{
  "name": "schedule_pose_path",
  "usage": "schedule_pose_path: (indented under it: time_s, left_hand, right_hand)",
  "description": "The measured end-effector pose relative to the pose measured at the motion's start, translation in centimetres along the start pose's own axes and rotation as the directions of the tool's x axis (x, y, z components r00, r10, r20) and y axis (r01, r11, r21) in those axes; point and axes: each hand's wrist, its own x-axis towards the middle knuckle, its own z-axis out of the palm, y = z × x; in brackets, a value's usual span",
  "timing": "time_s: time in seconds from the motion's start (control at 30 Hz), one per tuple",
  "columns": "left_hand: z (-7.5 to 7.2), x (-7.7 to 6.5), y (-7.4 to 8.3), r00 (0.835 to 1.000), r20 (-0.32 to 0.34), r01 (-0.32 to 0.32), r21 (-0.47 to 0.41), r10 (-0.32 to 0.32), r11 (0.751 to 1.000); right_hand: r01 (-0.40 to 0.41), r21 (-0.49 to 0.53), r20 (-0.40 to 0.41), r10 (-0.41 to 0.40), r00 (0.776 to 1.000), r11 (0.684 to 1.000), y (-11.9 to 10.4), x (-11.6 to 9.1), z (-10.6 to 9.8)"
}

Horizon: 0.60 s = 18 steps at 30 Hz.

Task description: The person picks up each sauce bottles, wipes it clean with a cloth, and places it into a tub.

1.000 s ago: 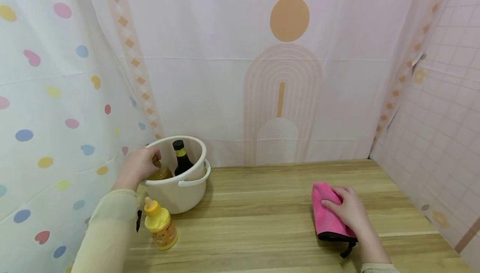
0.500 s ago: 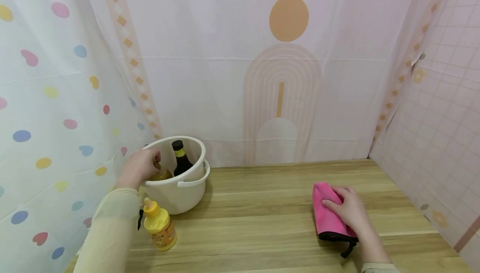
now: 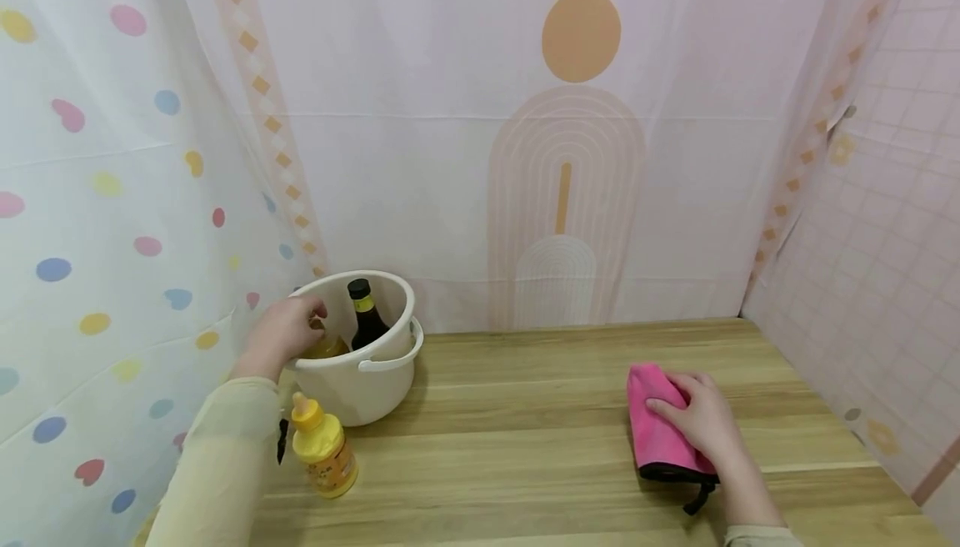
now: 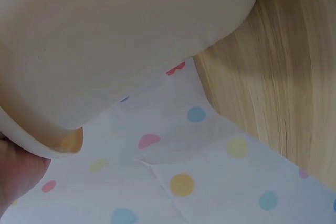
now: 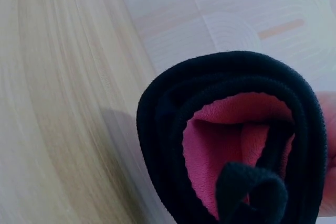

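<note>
At the left, my left hand [image 3: 279,332] reaches over the rim of a cream bucket [image 3: 356,388]. Its fingers curl round the top of an amber bottle [image 3: 332,348] inside; the lower part of that bottle is hidden by the bucket wall. Beside it in the bucket leans a dark glass bottle [image 3: 367,326] with a black cap. My right hand [image 3: 703,418] grips a rolled pink cloth [image 3: 654,434] with black edging over the right side of the table. In the right wrist view, the cloth's black-edged end [image 5: 231,61] faces the camera, with a black loop [image 5: 252,182] hanging there.
A yellow squeeze bottle [image 3: 324,451] stands in front of the bucket, close to my left forearm. The bucket's white handle [image 3: 393,361] hangs on its right side. Patterned curtains [image 3: 420,197] enclose the wooden table [image 3: 495,439] at the back and sides.
Both hands keep their holds and places. The view shifts only slightly.
</note>
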Motion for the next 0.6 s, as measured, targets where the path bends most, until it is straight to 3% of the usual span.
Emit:
schedule_pose_path:
  time_s: [0.13,0.37,0.6]
  left_hand:
    - [-0.1,-0.1,0.1,0.999,-0.04,-0.024,-0.023,0.023,0.999]
    - [-0.8,-1.6,0.6,0.981,-0.187,-0.058,-0.015,0.054,0.998]
    - [-1.2,-3.9,0.4,0.929,-0.35,-0.136,-0.036,0.116,0.99]
  right_hand:
    - [-0.002,-0.006,0.0,0.002,1.0,1.0,0.1,0.0,-0.1]
    - [-0.007,0.006,0.005,0.007,1.0,1.0,0.1,0.0,-0.1]
    - [0.001,0.002,-0.006,-0.001,1.0,1.0,0.1,0.1,0.0]
